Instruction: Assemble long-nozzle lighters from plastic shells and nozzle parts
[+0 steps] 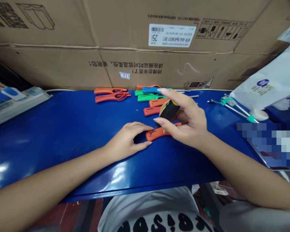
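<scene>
My right hand (pixel 186 120) grips a stubby screwdriver with a black and yellow handle (pixel 168 110), its tip pointing down-left onto an orange plastic handle piece (pixel 157 133) lying on the blue table (pixel 70 129). My left hand (pixel 129 140) rests on the table at the left end of that orange piece, thumb and forefinger curved around it, steadying it.
Behind my hands lie several orange, green and blue plastic handles (pixel 149 96), two more orange ones (pixel 111 94) to the left. Large cardboard boxes (pixel 135 45) wall the back. A white power strip (pixel 16 100) sits left; metal parts (pixel 232 104) and a white bag (pixel 268 83) right.
</scene>
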`<state>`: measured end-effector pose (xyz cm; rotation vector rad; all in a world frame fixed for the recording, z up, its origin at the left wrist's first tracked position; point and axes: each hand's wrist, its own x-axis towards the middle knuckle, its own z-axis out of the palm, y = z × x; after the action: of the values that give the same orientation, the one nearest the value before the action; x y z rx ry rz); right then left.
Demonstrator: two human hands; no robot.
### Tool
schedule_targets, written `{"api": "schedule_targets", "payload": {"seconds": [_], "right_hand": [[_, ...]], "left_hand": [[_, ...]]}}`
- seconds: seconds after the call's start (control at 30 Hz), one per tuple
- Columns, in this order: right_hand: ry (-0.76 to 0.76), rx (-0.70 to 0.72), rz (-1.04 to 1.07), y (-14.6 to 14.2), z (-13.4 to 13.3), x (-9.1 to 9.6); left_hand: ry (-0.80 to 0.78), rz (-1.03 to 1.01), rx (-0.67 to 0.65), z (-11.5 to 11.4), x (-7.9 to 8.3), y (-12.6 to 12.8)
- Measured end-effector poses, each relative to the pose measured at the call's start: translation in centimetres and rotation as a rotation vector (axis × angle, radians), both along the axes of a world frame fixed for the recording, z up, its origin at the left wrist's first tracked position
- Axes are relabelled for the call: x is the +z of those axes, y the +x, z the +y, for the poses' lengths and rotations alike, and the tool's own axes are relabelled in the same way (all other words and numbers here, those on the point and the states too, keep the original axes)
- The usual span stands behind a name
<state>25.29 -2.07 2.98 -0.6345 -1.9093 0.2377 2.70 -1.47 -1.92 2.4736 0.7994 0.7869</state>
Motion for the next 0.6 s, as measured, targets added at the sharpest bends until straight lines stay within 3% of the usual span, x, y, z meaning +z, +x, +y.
{"api": "schedule_targets", "payload": {"seconds": [0.4,0.6], "right_hand": [[0.074,-0.028,-0.109,0.1,0.17,-0.4],[0.018,0.006,-0.071,-0.26,0.29,-0.46]], "left_hand": [[-0.003,-0.012,-0.008,0.02,-0.19,-0.01],[0.004,-0.012,-0.022,0.06,-0.19,-0.01]]}}
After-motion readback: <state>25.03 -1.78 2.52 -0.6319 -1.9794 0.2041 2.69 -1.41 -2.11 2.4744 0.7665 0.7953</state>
